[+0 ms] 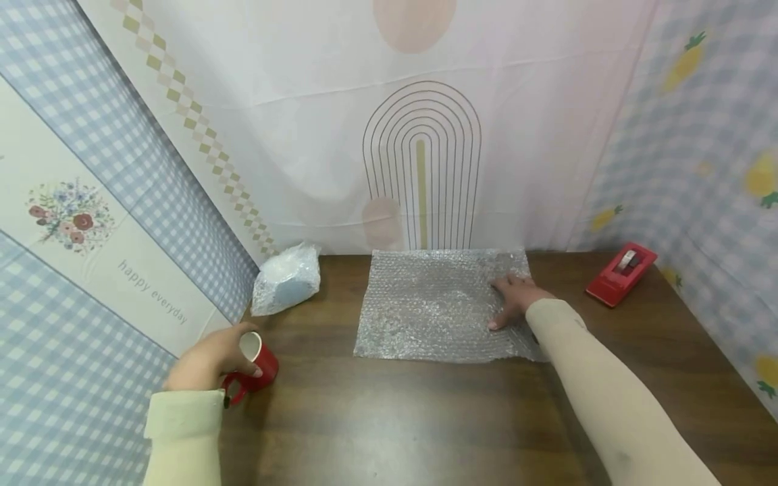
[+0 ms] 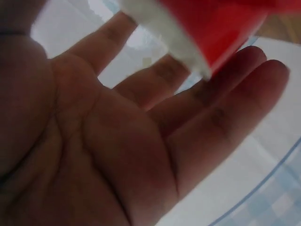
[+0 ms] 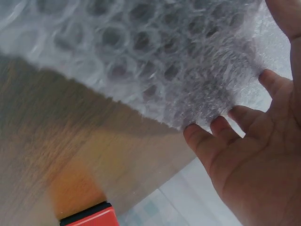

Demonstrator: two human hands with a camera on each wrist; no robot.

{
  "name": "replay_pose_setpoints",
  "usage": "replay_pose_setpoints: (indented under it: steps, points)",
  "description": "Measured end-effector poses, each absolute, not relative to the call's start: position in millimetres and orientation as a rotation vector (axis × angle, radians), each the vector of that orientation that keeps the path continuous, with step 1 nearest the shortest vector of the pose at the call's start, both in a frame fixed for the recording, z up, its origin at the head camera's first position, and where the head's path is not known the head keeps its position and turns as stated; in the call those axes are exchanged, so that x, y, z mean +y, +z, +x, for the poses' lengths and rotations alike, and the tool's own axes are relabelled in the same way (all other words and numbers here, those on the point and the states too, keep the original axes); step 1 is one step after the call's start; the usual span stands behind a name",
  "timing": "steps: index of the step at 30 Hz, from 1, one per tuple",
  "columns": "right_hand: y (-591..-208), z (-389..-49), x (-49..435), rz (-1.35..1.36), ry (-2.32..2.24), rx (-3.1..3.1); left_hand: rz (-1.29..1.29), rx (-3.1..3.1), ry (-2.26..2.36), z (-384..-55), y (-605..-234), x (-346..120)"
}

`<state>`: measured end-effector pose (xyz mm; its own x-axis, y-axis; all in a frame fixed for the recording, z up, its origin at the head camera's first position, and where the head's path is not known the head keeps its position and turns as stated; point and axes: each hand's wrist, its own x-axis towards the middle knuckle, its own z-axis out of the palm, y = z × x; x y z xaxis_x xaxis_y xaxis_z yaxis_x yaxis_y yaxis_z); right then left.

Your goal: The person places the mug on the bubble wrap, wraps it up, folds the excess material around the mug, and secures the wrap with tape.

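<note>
Pinching red mug, L hand left of bubble wrap; R hand spread atop it; mug may slip w/ loose pinch.

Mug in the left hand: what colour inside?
The mug's inside is off-white, clearest in the head view.

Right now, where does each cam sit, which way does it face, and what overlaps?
Head: on the head, facing forward and down at the table; left hand, right hand and both sleeves show.
Left wrist: on the left wrist, looking past palm and fingers at the red mug.
Right wrist: on the right wrist, looking at the bubble wrap; palm and fingers show.
Shared: head and left wrist, the red mug; head and right wrist, the bubble wrap.
</note>
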<state>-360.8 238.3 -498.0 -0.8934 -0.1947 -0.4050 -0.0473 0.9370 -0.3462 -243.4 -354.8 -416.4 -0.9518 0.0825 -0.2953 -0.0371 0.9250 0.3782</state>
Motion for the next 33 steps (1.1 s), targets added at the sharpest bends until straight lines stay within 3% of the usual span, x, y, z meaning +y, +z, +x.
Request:
replay_pose_setpoints:
  steps: [16,23,28,33]
  points:
    - [-488.5,-359.9,235.2,-0.213,-0.416,2.676,0.027,2.762,0.538,-245.7,-410.9,-351.7]
    - [-485.1,-363.2,225.5,-0.146,-0.402,2.631,0.139,2.83,0.53,-251.8,-406.2,-343.0]
    - [-486.1,-365.0,225.5,-0.2,-0.408,2.65,0.253,2.885,0.554,-268.2,-391.1,-312.6]
    - [-486.1,-355.5,229.9,-0.208,-0.426,2.68,0.375,2.891,0.543,-297.6,-383.2,-250.7]
